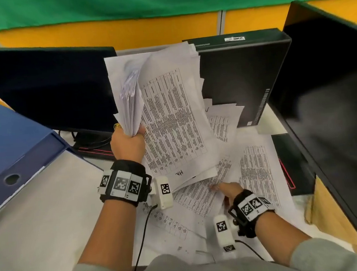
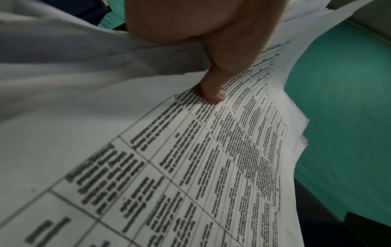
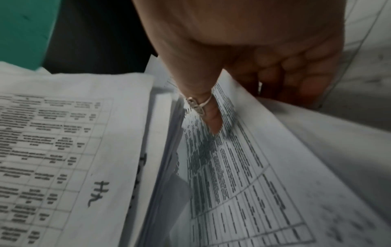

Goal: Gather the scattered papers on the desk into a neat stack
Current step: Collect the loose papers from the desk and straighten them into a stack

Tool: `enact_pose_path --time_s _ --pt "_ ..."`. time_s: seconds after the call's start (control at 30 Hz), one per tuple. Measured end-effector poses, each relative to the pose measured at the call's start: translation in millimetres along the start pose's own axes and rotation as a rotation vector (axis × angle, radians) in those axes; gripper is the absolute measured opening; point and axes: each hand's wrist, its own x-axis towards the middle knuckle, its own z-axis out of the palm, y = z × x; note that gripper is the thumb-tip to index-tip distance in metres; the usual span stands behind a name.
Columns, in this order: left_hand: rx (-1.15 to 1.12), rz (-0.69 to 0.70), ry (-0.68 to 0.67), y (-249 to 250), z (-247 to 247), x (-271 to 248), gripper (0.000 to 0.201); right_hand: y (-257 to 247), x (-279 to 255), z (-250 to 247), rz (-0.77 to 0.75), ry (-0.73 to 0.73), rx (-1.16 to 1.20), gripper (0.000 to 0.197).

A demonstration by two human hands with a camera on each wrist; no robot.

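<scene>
Print too blurry to read. Left hand (image 1: 127, 143) gripping a bundle of papers (image 1: 163, 115) upright above the desk (image 1: 50, 211), long side pointing away; right hand (image 1: 227, 190) pinching a loose sheet (image 1: 200, 196), fingers mostly hidden underneath.

Evenly and brightly lit in the head view, from above, with no hard shadows; only a soft shade under the raised sheaf of papers (image 1: 167, 114) at centre. Faint sheen on the dark monitor screen (image 1: 330, 104) at right. Strong wide-angle bending at the frame edges, straight lines bowed. Slight softness overall; printed tables visible as tables but not legible. Dimmer and greyer in both wrist views, colours muted. Left wrist view: thumb (image 2: 213, 93) fairly sharp, print smeared toward the lower left, paper edges at right streaked by motion. Right wrist view: heavy blur at the lower right and upper right, palm of the right hand (image 3: 275, 71) in deep shade, text grainy throughout.
</scene>
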Motion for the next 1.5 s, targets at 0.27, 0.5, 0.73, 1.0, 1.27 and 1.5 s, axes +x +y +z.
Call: enact_pose_path --time_s 0.27,0.5,0.73,1.0,1.27,1.5 --pt "-0.133 -0.129 -0.065 -8.2 1.1 0.4 0.031 1.8 -0.7 29.4 -0.093 0.012 -0.057 0.048" --pt "-0.138 -0.130 -0.099 -9.9 9.5 -6.7 0.032 -19.0 -28.0 -51.0 -0.313 0.190 -0.197 0.044" --pt "-0.061 -0.157 -0.132 -16.6 27.5 -21.2 0.032 -27.7 -45.0 -86.7 -0.594 0.324 -0.290 0.045" --pt "0.010 -0.182 -0.148 -31.8 28.7 -19.6 0.029 -45.8 -62.5 -120.0 -0.758 0.508 -0.379 0.033" --pt "-0.030 -0.280 -0.166 -39.1 33.0 -12.7 0.032 -35.6 -18.1 -139.1 -0.428 0.154 -0.222 0.056" --pt "0.049 -0.207 -0.156 -41.8 38.1 -16.8 0.031 -31.9 -22.4 -129.6 -0.517 0.445 -0.801 0.031"
